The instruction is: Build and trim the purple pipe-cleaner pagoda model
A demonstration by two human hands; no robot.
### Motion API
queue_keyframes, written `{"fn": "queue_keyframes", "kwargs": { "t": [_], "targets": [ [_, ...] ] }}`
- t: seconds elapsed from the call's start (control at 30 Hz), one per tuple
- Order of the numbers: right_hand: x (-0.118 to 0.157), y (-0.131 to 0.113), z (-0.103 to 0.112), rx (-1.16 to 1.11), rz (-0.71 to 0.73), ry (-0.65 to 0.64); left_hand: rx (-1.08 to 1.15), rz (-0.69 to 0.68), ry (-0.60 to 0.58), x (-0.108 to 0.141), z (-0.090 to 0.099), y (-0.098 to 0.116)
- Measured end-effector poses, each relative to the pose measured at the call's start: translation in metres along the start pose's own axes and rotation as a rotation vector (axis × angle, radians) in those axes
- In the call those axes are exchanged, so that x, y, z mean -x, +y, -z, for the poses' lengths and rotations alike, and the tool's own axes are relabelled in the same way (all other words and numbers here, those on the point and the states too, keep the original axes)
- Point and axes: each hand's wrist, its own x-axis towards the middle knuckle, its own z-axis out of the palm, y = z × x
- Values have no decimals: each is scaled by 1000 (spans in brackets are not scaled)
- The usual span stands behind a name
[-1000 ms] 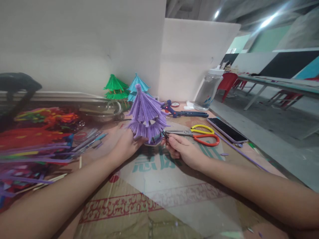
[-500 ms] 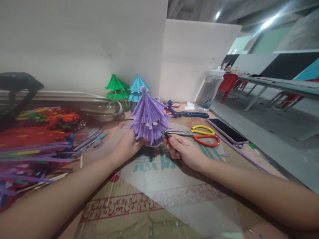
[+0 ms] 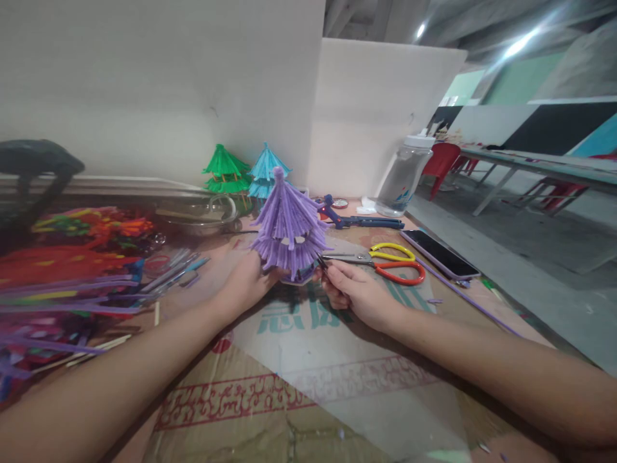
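A purple two-tiered pavilion model [image 3: 289, 222], its roofs made of fuzzy pipe cleaners, stands upright over the cardboard in the middle. My left hand [image 3: 245, 280] is closed at its lower left side, with the fingertips hidden behind the lower roof. On the other side, my right hand [image 3: 349, 286] pinches a thin dark tool [image 3: 322, 262] whose tip points at the lower roof's right edge; its kind cannot be made out. Just behind that hand lie scissors [image 3: 398, 262] with one yellow and one red handle.
Behind stand a green model [image 3: 225, 170] and a blue one [image 3: 267, 170]. A blue glue gun [image 3: 359, 220], water bottle [image 3: 405, 173] and phone [image 3: 441, 253] are at the back right. Colourful pipe cleaners [image 3: 72, 257] pile up on the left, near a clear bowl [image 3: 195, 218].
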Motion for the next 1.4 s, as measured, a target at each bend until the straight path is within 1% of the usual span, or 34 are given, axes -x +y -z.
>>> {"fn": "queue_keyframes", "kwargs": {
  "t": [0.4,0.73,0.83,0.93,1.03,1.13,1.27,1.4],
  "targets": [
    [-1,3,1,-2,7,-16,13,18,-14,1,0,1],
    [-1,2,2,9,23,7,3,20,-5,0,1,3],
    [-2,3,3,11,21,10,-9,25,-11,1,0,0],
    [-2,4,3,-8,15,12,-8,-1,0,2,-1,-3],
    [-2,3,2,-52,2,24,47,-39,35,2,-3,-5],
    [0,1,1,-49,16,36,145,-20,45,0,-2,-3],
    [2,0,0,32,62,33,223,47,28,-3,-1,-3],
    [2,1,0,131,72,19,252,24,28,-4,-2,-5]
  ]
}}
